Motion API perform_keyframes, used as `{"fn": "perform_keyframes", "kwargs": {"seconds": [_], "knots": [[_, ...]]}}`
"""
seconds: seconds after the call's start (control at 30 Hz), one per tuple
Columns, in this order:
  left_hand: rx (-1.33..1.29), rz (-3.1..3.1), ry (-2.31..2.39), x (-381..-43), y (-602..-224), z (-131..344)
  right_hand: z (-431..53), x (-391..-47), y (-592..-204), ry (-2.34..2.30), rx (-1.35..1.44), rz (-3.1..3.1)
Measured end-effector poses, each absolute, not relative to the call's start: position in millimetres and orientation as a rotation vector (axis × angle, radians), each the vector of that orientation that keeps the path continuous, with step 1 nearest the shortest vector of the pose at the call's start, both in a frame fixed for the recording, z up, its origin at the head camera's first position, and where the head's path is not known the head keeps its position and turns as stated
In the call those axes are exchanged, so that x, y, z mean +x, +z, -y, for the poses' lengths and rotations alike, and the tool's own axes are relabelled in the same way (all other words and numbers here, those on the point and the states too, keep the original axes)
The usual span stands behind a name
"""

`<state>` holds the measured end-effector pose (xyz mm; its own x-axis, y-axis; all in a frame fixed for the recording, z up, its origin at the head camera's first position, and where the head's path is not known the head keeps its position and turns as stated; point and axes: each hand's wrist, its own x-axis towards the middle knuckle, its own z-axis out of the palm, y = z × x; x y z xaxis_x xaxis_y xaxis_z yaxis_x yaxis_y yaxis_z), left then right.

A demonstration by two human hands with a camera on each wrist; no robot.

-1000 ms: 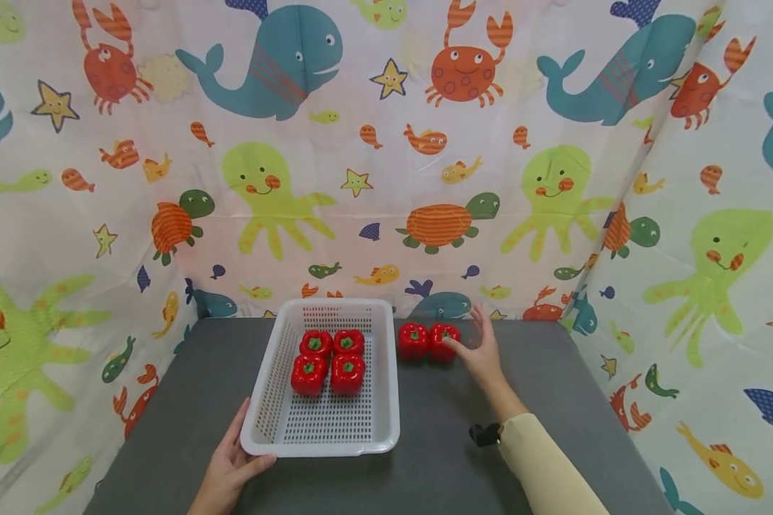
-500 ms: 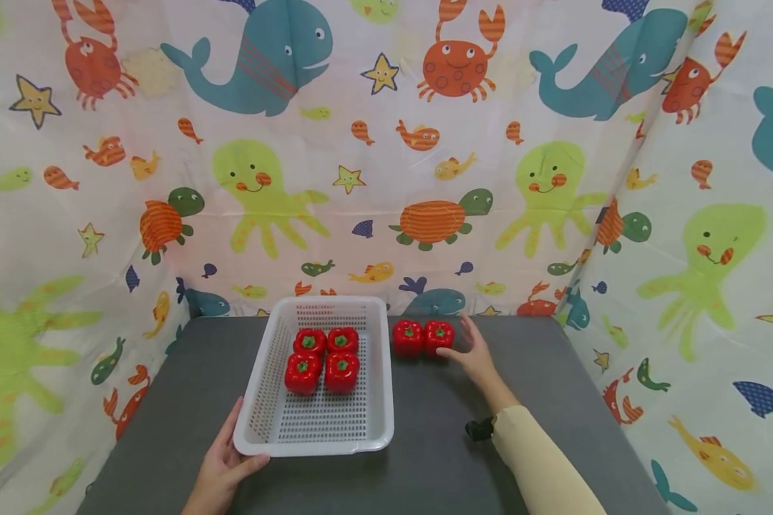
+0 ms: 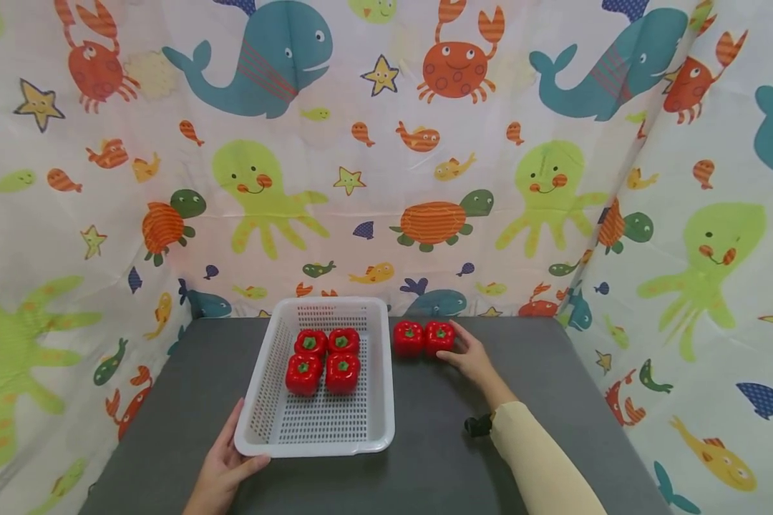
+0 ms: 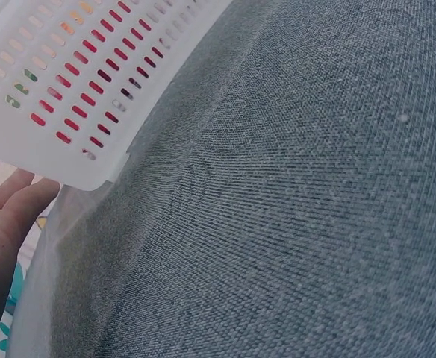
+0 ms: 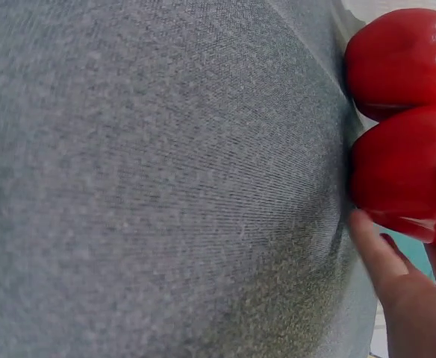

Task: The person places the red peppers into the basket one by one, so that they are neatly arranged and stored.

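Note:
A white plastic basket (image 3: 380,400) stands left of the table's middle, with several red bell peppers (image 3: 342,374) grouped inside it. My left hand (image 3: 222,468) holds its near left corner, thumb along the front and fingers up the side; the left wrist view shows fingers (image 4: 24,198) against the basket wall (image 4: 24,142). Right of the basket, two more red bell peppers stand side by side on the table. Around the right-hand bell pepper (image 3: 437,339), my right hand (image 3: 473,361) has its thumb in front and fingers behind. The right wrist view shows fingers (image 5: 378,250) at that bell pepper (image 5: 405,171).
The left one of the pair, a bell pepper (image 3: 409,338), stands close by the basket's right wall. A dark grey cloth covers the table (image 3: 451,458). Behind and at both sides hangs a curtain (image 3: 373,243) printed with sea animals.
My right hand has closed in on the right-hand bell pepper, its fingers drawing down around it. The left hand stays at the basket corner. The head view has shifted slightly.

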<state>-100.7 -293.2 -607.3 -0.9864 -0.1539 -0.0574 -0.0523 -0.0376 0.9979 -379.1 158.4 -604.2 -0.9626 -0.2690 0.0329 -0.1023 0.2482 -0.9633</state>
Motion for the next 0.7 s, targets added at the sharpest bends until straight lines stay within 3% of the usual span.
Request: {"fn": "perform_keyframes", "kwargs": {"seconds": [0.27,0.7], "knots": [[0.237,2.139,-2.195,-99.9,-607.5,291.7,-162.0,-376.7,-605.9,-1.887,-0.269,-2.344],[0.201,2.132,-2.203,-98.8,-606.5,292.6,-170.9,-371.0,-575.7,-1.921,-0.218,-2.428]]}}
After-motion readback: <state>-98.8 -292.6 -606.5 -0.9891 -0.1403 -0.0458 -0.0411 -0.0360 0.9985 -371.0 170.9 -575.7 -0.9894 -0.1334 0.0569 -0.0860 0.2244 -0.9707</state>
